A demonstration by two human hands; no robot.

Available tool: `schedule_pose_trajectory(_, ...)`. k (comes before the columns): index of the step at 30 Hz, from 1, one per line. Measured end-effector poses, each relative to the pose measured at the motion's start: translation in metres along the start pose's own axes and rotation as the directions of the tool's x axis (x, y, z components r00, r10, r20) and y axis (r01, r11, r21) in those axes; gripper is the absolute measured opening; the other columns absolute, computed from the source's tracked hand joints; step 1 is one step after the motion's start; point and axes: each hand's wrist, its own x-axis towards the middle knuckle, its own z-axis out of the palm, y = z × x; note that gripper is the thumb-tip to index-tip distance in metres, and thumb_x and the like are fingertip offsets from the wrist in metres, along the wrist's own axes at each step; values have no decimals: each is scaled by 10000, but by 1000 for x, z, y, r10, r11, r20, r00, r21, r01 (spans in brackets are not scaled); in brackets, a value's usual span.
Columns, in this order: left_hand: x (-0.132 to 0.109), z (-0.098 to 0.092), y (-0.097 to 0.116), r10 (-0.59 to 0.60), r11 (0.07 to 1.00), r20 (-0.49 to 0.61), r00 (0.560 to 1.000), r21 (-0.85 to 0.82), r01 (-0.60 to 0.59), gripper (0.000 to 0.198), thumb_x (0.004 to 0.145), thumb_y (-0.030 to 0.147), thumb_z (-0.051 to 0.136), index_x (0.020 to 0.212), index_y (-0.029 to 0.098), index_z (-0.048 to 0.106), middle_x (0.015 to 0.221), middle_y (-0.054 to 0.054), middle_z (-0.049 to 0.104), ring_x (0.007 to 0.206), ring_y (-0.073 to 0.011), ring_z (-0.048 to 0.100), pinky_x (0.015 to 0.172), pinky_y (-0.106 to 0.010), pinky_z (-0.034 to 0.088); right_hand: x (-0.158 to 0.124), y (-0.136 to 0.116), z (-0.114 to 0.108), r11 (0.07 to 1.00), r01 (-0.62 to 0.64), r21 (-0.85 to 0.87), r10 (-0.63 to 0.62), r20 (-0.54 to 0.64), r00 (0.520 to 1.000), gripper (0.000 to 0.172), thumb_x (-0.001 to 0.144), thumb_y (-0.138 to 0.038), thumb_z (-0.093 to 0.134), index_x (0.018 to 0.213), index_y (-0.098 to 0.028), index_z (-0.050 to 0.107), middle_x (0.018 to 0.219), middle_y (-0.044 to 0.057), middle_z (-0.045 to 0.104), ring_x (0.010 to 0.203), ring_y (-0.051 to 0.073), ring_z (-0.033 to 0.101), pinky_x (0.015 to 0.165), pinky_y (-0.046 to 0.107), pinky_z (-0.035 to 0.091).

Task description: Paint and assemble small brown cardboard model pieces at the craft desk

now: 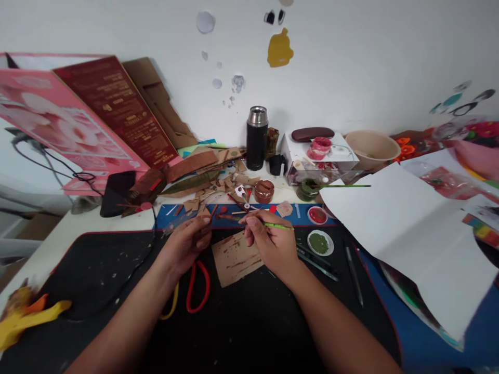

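Both pinch: my right hand (273, 248) holds the green brush (279, 226) crosswise, tip toward the brown sliver (213, 212) in my left hand (189, 244).

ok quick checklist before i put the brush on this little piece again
1. Right hand grips the thin green-handled paintbrush: ok
2. Left hand pinches the small brown piece: ok
3. Paint-streaked brown cardboard scrap lies below both hands: ok
4. Paint on the bristles: cannot tell
5. Round white lid of green paint sits close beside the right hand: ok
6. Red-handled scissors lie under the left wrist: not ok
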Motion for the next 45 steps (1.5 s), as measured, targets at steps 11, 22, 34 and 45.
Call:
schedule_pose_trajectory(11,-1,5,0,69,986,-46,997,155,-61,366,705,395,876,709,162,594,595,81,404,437,-32,329,405,-168,210,2,-1,-4,998,-52,40,56,-126,990,349,1073,-483,567,943,-209,741,657,-14,648,512,110,614,475,227,479)
schedule_pose_trajectory(22,-1,4,-3,63,979,-81,995,199,-46,364,681,414,878,820,151,668,557,82,432,414,-40,336,413,-183,185,1,-1,-2,999,-40,14,40,-53,998,351,1074,-479,571,935,-212,751,676,-13,646,529,110,621,492,228,484)
schedule_pose_trajectory(34,-1,6,-2,79,977,-89,993,206,-59,330,686,393,861,808,152,672,554,77,441,420,-43,346,417,-184,202,0,-1,-2,999,-42,-3,42,-41,998,390,1070,-518,556,927,-214,756,681,-6,645,531,119,621,497,241,504)
schedule_pose_trajectory(45,1,3,-4,104,978,-98,990,192,-83,358,678,400,887,820,148,677,594,75,469,417,-29,358,420,-186,193,0,-2,-2,999,-39,37,40,-29,999,348,1072,-470,576,926,-214,761,686,-10,643,534,110,622,494,231,492)
